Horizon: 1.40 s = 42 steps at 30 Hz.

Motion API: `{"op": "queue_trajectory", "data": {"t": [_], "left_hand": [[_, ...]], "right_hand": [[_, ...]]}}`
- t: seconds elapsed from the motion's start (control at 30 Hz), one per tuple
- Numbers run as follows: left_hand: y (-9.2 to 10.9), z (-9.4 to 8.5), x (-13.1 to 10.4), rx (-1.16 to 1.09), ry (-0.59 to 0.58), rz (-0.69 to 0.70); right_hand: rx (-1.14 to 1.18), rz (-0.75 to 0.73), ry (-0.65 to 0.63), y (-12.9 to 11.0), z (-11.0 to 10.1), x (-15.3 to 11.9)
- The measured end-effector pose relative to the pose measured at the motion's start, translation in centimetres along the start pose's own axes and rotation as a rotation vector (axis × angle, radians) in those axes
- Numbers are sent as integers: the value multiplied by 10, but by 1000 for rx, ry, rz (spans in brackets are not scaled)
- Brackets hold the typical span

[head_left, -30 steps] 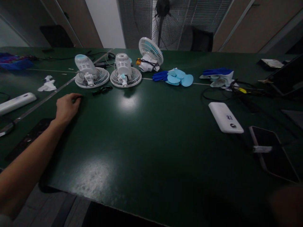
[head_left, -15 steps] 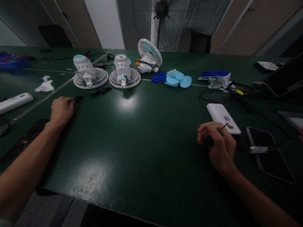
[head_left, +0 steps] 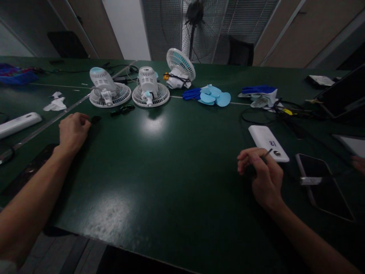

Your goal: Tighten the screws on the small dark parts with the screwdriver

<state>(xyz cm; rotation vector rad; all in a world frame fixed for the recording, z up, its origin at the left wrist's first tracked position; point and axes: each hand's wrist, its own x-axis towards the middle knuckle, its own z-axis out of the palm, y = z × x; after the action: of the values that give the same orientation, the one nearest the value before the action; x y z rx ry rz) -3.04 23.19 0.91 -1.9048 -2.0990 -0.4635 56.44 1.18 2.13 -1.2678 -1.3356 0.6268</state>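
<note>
My left hand (head_left: 74, 131) rests at the left of the green table, fingers loosely curled with a small gap at the tips. Just beyond those tips lies a small black piece (head_left: 96, 119); the hand appears to hold nothing. On the right, my right hand (head_left: 264, 175) is closed around a thin dark rod (head_left: 268, 152), like a screwdriver shaft; its rest is hidden in the palm. Right behind that hand lies a white power bank (head_left: 265, 139) marked with a number. Several small black pieces (head_left: 122, 110) lie in front of the fans.
Two fans (head_left: 110, 93) (head_left: 150, 91) lie face down; a third fan (head_left: 181, 68) stands tilted behind. Light-blue fan blades (head_left: 215, 96) rest beside blue gloves (head_left: 191, 93). Cables, a phone (head_left: 322, 182) and another person's hand (head_left: 357, 163) are at the right.
My left hand has drawn back slightly from the small black piece, which stays on the table. The right hand with the rod is nearly still. More of the other person's hand shows.
</note>
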Motion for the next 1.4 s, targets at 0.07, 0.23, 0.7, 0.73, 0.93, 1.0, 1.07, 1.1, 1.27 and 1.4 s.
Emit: {"op": "queue_trajectory", "data": {"t": [0.07,0.23,0.7,0.73,0.93,1.0,1.07,1.1,1.27,1.4], "left_hand": [[0,0,0,-31,20,6],[4,-3,-2,-84,141,17],[0,1,3,-236,154,-43],[2,0,2,-249,158,-59],[11,1,-1,-368,154,-129],[12,2,-1,-392,154,-154],[11,3,0,-410,147,-188],[10,3,1,-420,138,-205],[10,2,0,-477,89,-248],[13,-1,-1,-480,70,-251]], "right_hand": [[6,-4,0,0,0,0],[14,-1,-29,0,-1,0],[17,-7,-32,4,-1,-1],[20,-4,-39,5,-1,-1],[19,3,-53,4,-1,-1],[3,9,-45,3,-1,-1],[-1,14,-38,2,-1,-1],[0,17,-41,2,-1,-1],[13,24,-61,2,-1,-1],[-2,23,-74,2,-1,-1]]}}
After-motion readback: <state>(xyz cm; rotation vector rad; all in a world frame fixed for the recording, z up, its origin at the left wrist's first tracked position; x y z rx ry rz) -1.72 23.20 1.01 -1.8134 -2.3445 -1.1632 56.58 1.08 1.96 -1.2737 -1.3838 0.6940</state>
